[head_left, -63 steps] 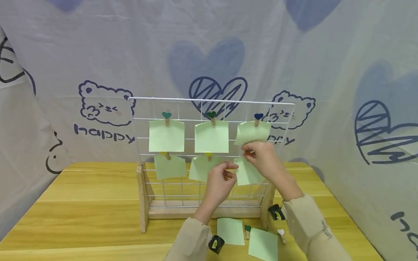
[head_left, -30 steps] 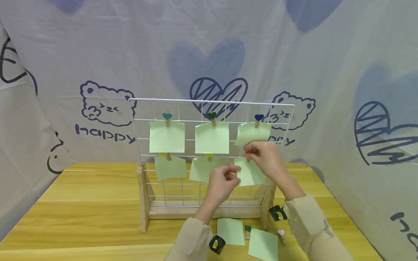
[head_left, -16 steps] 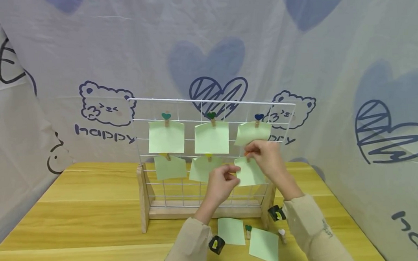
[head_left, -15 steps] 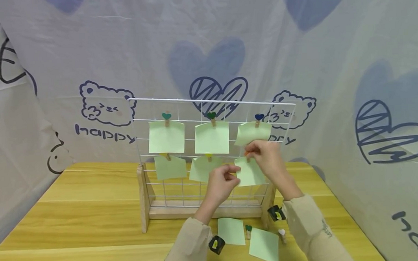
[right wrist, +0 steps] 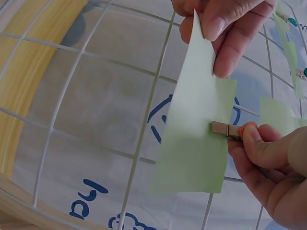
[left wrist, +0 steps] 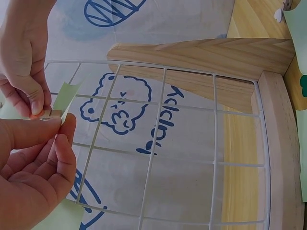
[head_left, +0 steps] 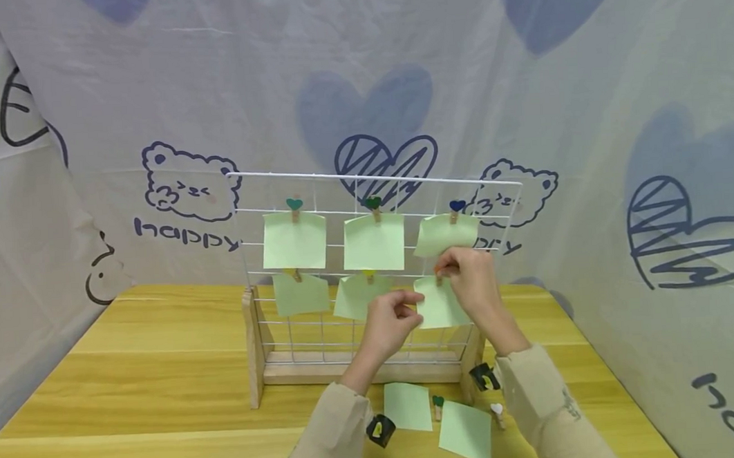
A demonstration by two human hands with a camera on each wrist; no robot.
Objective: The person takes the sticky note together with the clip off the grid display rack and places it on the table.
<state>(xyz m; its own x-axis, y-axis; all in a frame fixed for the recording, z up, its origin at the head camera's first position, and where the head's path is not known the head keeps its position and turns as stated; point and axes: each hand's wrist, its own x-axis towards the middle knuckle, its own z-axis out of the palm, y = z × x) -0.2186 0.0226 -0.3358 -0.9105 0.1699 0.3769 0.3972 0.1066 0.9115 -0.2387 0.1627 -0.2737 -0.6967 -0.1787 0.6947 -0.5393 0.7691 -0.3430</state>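
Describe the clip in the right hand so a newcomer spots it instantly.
Start at the white wire grid. Go to the rightmost green note in its lower row, where the right hand pinches a small wooden clip at the top edge. Its orange top sets it apart from that row's two yellow-topped clips.

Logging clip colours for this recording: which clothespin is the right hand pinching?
The orange-topped clothespin, at the edge of the green note pinched by the left hand; the others have teal, green, blue, yellow or white tops.
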